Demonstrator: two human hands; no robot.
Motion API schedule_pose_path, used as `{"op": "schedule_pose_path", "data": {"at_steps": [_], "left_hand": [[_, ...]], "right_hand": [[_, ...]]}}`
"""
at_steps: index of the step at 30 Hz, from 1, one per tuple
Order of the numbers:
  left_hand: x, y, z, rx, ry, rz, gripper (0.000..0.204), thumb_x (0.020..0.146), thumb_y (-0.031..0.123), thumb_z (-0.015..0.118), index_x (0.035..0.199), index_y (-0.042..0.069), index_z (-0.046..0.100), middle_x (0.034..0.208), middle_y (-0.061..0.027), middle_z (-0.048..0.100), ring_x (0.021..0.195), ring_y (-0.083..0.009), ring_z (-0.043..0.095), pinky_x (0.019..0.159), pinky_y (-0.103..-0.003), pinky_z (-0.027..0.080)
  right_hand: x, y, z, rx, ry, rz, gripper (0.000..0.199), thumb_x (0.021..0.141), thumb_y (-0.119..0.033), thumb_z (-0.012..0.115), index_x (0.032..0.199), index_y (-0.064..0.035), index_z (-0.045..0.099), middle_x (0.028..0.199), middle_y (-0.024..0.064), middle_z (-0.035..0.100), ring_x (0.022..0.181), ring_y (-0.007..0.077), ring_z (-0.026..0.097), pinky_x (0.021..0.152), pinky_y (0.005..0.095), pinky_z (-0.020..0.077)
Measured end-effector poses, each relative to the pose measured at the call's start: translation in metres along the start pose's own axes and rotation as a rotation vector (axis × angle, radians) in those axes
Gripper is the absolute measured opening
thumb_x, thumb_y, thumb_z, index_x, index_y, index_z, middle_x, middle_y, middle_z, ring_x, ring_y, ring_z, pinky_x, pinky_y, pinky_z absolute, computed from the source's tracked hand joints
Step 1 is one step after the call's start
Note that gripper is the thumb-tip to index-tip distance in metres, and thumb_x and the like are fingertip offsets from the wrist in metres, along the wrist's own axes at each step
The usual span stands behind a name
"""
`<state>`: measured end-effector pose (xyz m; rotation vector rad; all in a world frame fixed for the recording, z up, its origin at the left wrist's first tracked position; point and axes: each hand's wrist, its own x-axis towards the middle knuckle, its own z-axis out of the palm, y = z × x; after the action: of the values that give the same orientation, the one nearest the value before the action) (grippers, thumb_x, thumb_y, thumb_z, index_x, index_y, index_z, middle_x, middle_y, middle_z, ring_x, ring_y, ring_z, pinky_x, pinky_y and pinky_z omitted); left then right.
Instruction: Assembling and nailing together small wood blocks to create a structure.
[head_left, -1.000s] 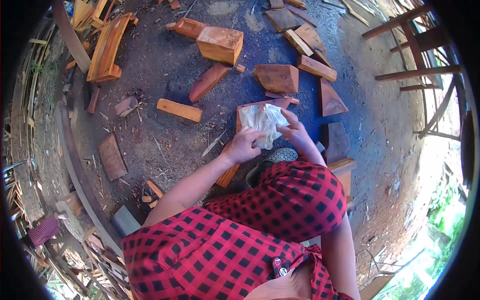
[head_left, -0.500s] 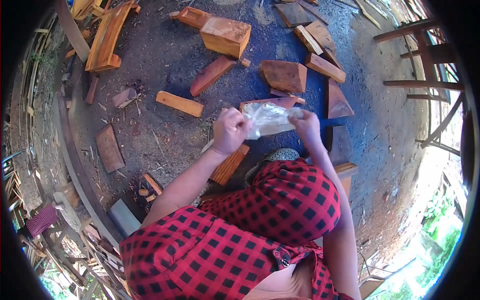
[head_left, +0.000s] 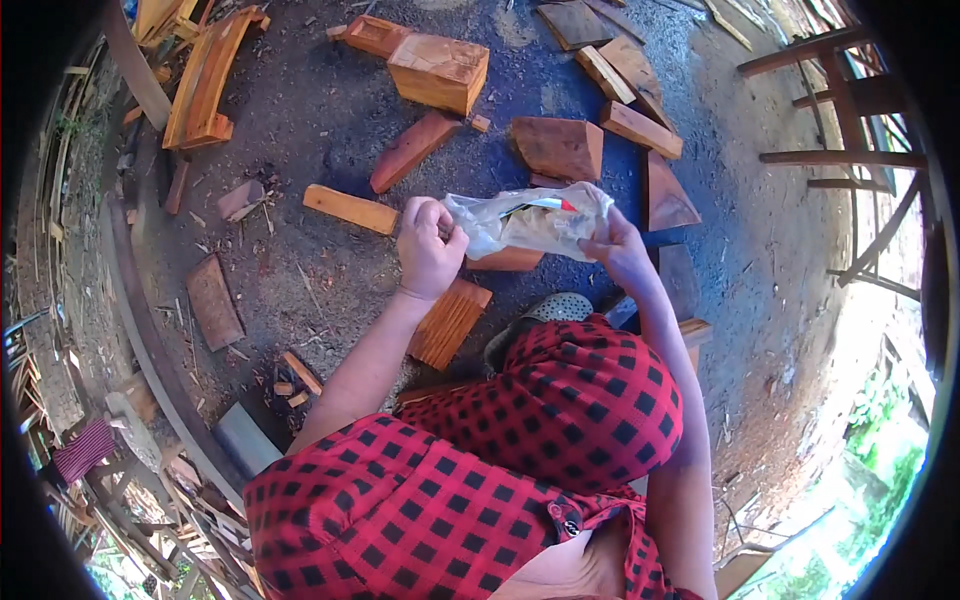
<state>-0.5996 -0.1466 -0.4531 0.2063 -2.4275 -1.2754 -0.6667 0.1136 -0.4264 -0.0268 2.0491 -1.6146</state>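
Note:
A clear plastic bag (head_left: 490, 222) is stretched sideways between my two hands, above the wood pieces on the ground. My left hand (head_left: 430, 245) pinches its left end with curled fingers. At the other end, my right hand (head_left: 612, 242) grips the bag between thumb and fingers. Through the film I see something small with a red tip (head_left: 567, 205) and a dark line; its kind is too unclear to name. Beneath the bag lies a reddish wood piece (head_left: 505, 260), partly covered by it.
Loose wood lies about the dirt floor: a large block (head_left: 440, 75), a dark red block (head_left: 557, 148), an orange strip (head_left: 350, 209) and a striped piece (head_left: 450, 322). A wooden frame with legs (head_left: 850, 110) stands at the right. My shoe (head_left: 560, 307) is close below the bag.
Both hands have drawn the bag wider, the left one moving leftward. The bag now lies flatter, and the red-tipped thing shows through it.

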Motion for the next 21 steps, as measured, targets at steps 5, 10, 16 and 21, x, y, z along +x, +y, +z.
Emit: {"op": "schedule_pose_path", "data": {"at_steps": [5, 10, 16, 21], "left_hand": [[0.027, 0.060, -0.003, 0.041, 0.104, 0.319, 0.017, 0.066, 0.001, 0.060, 0.079, 0.002, 0.048, 0.086, -0.0109, 0.052, 0.072, -0.0273, 0.054, 0.063, -0.039, 0.046], [0.025, 0.062, 0.048, -0.313, -0.574, 0.228, 0.015, 0.073, 0.007, 0.059, 0.085, -0.001, 0.054, 0.085, -0.0133, 0.057, 0.075, -0.0319, 0.059, 0.071, -0.040, 0.048], [0.047, -0.019, 0.108, 0.419, -0.950, 0.056, 0.032, 0.074, 0.013, 0.057, 0.103, -0.001, 0.057, 0.106, -0.0200, 0.059, 0.101, -0.0359, 0.058, 0.082, -0.045, 0.047], [0.041, -0.036, 0.116, 0.540, -0.957, 0.061, 0.050, 0.075, 0.012, 0.055, 0.122, 0.001, 0.043, 0.129, -0.0208, 0.043, 0.117, -0.0355, 0.045, 0.096, -0.045, 0.039]], "right_hand": [[-0.005, -0.001, -0.007, -0.454, 0.034, 0.030, 0.069, 0.073, -0.003, 0.065, 0.136, -0.0083, 0.037, 0.097, 0.0046, 0.060, 0.086, 0.0146, 0.055, 0.082, 0.0289, 0.0440], [0.002, -0.009, -0.003, -0.647, 0.028, -0.050, 0.066, 0.068, -0.021, 0.066, 0.126, -0.0056, 0.038, 0.095, 0.0197, 0.062, 0.092, 0.0381, 0.058, 0.084, 0.0448, 0.0425], [0.002, -0.008, 0.003, -0.957, 0.082, -0.122, 0.052, 0.064, -0.020, 0.070, 0.108, -0.0040, 0.048, 0.090, 0.0188, 0.062, 0.090, 0.0361, 0.058, 0.084, 0.0433, 0.0383], [0.007, -0.015, 0.008, -0.921, 0.073, -0.047, 0.055, 0.064, -0.024, 0.072, 0.109, -0.0039, 0.046, 0.093, 0.0189, 0.061, 0.093, 0.0350, 0.058, 0.087, 0.0426, 0.0366]]}}
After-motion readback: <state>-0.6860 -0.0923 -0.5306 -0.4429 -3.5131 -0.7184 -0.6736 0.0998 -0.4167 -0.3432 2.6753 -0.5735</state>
